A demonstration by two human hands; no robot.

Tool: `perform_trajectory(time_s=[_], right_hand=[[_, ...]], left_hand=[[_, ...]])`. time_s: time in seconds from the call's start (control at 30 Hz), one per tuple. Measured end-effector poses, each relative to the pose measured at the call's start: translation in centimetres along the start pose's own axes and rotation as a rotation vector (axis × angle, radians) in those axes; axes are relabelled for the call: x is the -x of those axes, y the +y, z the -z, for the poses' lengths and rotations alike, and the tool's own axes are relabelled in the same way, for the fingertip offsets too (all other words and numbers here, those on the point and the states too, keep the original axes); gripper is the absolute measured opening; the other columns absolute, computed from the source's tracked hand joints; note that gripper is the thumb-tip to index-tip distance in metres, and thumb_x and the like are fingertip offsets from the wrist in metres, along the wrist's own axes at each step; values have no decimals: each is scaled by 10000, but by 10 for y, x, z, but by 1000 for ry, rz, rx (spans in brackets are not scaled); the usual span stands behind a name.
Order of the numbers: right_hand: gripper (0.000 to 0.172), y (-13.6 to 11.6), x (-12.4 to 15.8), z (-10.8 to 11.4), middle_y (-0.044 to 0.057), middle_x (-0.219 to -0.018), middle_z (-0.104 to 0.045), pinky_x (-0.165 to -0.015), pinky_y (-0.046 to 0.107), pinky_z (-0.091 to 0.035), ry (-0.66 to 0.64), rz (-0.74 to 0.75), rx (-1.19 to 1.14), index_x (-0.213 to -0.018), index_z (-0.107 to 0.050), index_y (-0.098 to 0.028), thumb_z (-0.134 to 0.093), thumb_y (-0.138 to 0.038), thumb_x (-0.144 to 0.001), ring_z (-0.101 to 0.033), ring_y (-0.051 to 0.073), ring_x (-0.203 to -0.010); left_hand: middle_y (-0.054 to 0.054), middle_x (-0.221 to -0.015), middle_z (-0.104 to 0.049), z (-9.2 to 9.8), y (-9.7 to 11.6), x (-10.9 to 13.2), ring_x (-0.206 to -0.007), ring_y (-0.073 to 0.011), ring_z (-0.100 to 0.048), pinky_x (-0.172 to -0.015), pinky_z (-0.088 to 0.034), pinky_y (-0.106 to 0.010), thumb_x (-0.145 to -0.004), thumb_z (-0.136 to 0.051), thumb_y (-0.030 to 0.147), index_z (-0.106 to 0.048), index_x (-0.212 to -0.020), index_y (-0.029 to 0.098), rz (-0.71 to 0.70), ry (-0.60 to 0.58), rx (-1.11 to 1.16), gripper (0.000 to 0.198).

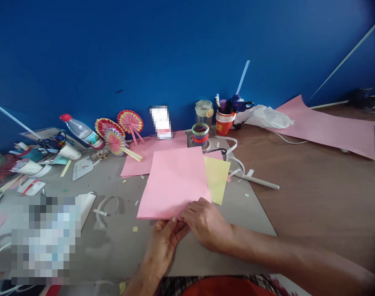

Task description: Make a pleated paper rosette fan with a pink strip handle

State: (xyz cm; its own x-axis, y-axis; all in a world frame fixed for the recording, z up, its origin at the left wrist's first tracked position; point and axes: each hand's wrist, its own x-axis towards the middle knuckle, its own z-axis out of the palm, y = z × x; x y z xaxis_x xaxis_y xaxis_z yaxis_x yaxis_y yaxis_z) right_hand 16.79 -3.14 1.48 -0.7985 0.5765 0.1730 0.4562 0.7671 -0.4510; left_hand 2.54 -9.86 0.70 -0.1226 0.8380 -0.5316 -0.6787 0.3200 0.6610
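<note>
A large pink paper sheet (pixel 178 181) lies in front of me, with a narrow fold along its near edge. My left hand (pixel 165 238) pinches that edge from below, thumb on top. On the same edge, my right hand (pixel 204 220) presses with its fingers bent over the paper; its fingertips are partly hidden. A yellow paper sheet (pixel 218 179) sticks out from under the pink one on the right. Behind it, more pink paper (pixel 138 158) lies flat.
Pleated paper fans (pixel 130 123) and a red-capped bottle (pixel 85 131) stand at the back left. A clear jar (pixel 203 111), a tape stack (pixel 200 135) and a red paper cup (pixel 223 123) with tools are behind the sheet. A grey rod (pixel 261 181) lies right. Paper scraps dot the mat (pixel 230 246).
</note>
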Motion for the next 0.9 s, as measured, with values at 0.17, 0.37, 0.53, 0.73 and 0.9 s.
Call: perform_trajectory(time_s=[0.17,0.37,0.53,0.73,0.9], right_hand=[[122,1,0,-6,38,-766,-605,-644,322,-294,44,51,30,-785,-578,-166,-471,-161,-844,-485,159,-663],[144,-3,3,-7,49,-773,-566,-642,331,-279,185,69,104,-780,-565,-170,-464,-185,-881,-428,179,-675],[144,-3,5,-6,54,-786,-547,-645,341,-271,194,115,155,-761,-558,-176,-480,-190,-881,-404,181,-689],[128,-3,4,-6,48,-792,-547,-648,342,-281,170,129,148,-761,-547,-174,-491,-179,-877,-404,183,-690],[161,-4,4,-8,49,-757,-546,-643,344,-288,236,122,123,-732,-546,-173,-470,-156,-873,-397,179,-667]], left_hand=[[-30,-805,-726,-3,-3,-1,-772,-165,-682,-765,-562,-297,-671,-780,190,-696,-779,157,-23,-1,0,141],[-65,-838,-724,-10,-3,-2,-804,-212,-681,-736,-550,-293,-681,-765,256,-682,-771,174,-46,21,-41,148],[-8,-726,-685,-16,-3,-2,-692,-161,-648,-672,-525,-258,-618,-795,219,-647,-699,198,-50,53,18,170],[-6,-711,-672,-19,-2,-1,-671,-150,-621,-630,-499,-244,-620,-781,188,-644,-671,208,-57,80,39,147],[5,-663,-659,-17,-4,-4,-642,-141,-614,-616,-500,-243,-616,-789,163,-626,-637,187,-54,61,96,166]])
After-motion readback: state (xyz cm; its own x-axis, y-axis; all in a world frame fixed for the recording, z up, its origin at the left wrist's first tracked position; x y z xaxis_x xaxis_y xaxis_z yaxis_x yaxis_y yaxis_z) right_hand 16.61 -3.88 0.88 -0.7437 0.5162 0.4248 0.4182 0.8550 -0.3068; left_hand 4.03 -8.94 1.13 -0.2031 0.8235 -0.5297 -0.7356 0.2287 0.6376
